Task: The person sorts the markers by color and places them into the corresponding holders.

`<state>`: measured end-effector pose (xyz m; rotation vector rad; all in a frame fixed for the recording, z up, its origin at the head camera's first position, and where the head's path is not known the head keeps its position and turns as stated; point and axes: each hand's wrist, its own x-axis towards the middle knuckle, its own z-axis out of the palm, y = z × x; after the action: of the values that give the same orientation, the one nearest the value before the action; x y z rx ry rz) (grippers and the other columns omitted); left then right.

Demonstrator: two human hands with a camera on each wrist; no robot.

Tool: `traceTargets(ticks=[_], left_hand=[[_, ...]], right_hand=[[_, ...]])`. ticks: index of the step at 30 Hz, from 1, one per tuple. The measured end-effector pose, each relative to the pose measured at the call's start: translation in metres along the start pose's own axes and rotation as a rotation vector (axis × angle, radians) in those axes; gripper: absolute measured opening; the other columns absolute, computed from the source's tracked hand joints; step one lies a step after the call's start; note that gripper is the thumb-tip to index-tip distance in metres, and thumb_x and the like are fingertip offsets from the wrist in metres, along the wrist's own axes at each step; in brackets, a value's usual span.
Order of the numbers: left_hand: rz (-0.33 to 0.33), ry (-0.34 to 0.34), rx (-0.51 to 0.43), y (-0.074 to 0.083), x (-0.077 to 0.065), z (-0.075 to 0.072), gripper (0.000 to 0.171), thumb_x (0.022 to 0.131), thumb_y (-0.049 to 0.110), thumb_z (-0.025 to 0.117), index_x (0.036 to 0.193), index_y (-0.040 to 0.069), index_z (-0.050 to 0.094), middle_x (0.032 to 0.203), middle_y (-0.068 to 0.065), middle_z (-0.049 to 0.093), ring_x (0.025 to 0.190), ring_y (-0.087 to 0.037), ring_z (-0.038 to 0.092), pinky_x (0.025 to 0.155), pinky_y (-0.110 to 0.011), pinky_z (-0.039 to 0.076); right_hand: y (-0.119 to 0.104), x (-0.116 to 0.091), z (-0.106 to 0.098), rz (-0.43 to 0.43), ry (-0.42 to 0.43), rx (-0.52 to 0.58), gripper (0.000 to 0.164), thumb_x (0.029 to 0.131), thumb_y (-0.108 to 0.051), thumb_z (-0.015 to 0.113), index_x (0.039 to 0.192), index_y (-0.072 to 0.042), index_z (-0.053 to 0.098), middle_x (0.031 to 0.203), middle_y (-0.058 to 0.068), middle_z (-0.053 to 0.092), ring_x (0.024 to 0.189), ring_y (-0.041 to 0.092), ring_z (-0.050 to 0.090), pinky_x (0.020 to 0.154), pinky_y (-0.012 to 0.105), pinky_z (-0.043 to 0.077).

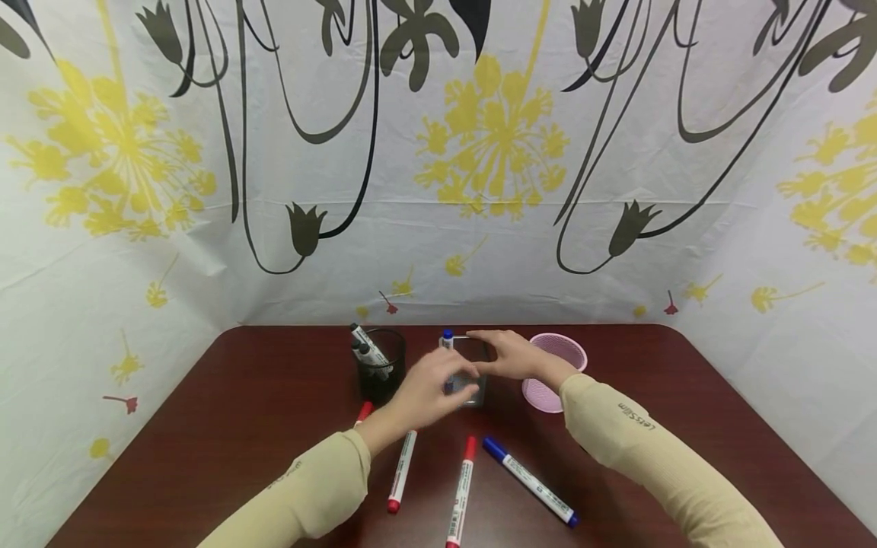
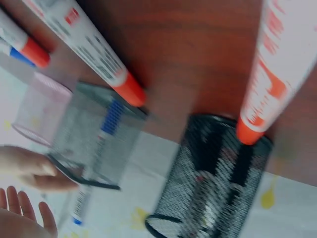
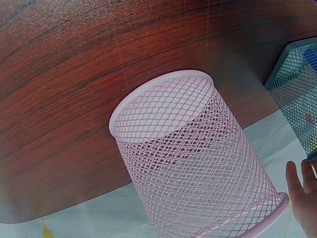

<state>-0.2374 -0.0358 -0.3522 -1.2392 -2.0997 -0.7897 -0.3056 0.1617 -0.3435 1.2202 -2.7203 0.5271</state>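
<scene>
A grey square mesh pen holder [image 1: 473, 399] stands mid-table with a blue-capped marker [image 1: 448, 340] upright in it. My right hand [image 1: 512, 355] holds this holder by its rim, index finger across the far side and thumb on the near side. The right wrist view has only its fingers [image 3: 294, 183] at the rim. Just left of the holder hovers my left hand [image 1: 432, 388], slightly blurred, fingers loosely bent and nothing between them. In the left wrist view, that hand [image 2: 22, 218] appears at the lower left corner, apart from the blue marker [image 2: 94, 153].
Left of the holder stands a round black mesh cup [image 1: 380, 388] with several black markers [image 1: 370, 350]. A pink mesh cup [image 3: 198, 163] is on the right. Nearer lie red markers [image 1: 402, 472] [image 1: 461, 495], another red marker [image 1: 364, 412] partly behind the left wrist, and a blue marker [image 1: 530, 481].
</scene>
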Motion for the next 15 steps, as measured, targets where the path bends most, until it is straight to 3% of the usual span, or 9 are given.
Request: traceTargets(ticks=[5,7,11,14,15], left_hand=[[0.135,-0.167,0.060,0.017,-0.007,0.013,0.014,0.078,0.024,0.064,0.089,0.016,0.063,0.086,0.009,0.058,0.082,-0.006,0.050,0.077,-0.020,0.038],[0.193,-0.230,0.078,0.022,-0.010,0.019,0.015,0.078,0.025,0.064,0.090,0.017,0.064,0.087,0.009,0.058,0.084,-0.006,0.050,0.079,-0.019,0.037],[0.303,-0.333,0.150,0.031,-0.016,0.029,0.016,0.078,0.027,0.063,0.092,0.019,0.064,0.087,0.012,0.057,0.082,-0.004,0.048,0.078,-0.017,0.035],[0.358,-0.399,0.219,0.036,-0.021,0.035,0.017,0.079,0.029,0.062,0.094,0.021,0.064,0.088,0.013,0.057,0.083,-0.003,0.048,0.080,-0.017,0.035],[0.368,-0.418,0.237,0.037,-0.022,0.038,0.018,0.079,0.030,0.061,0.095,0.022,0.064,0.089,0.013,0.057,0.084,-0.003,0.048,0.080,-0.018,0.035]], right_hand=[[0.001,-0.001,-0.001,-0.001,-0.002,0.009,0.064,0.080,-0.038,0.062,0.127,0.001,0.045,0.091,0.007,0.058,0.053,0.008,0.039,0.069,0.033,0.040],[0.000,-0.002,-0.002,0.002,-0.004,0.019,0.064,0.079,-0.039,0.062,0.127,0.000,0.045,0.105,0.010,0.058,0.056,0.009,0.040,0.073,0.034,0.041],[0.001,-0.003,-0.003,0.014,-0.018,0.043,0.064,0.080,-0.039,0.062,0.128,-0.002,0.044,0.121,0.014,0.051,0.078,0.015,0.052,0.082,0.038,0.040],[0.003,-0.004,-0.002,0.028,-0.022,0.052,0.064,0.080,-0.038,0.062,0.129,-0.003,0.043,0.124,0.013,0.049,0.100,0.020,0.051,0.087,0.038,0.038],[0.003,-0.004,-0.002,0.031,-0.024,0.055,0.064,0.079,-0.039,0.062,0.129,-0.004,0.043,0.124,0.013,0.048,0.100,0.021,0.051,0.087,0.038,0.038]])
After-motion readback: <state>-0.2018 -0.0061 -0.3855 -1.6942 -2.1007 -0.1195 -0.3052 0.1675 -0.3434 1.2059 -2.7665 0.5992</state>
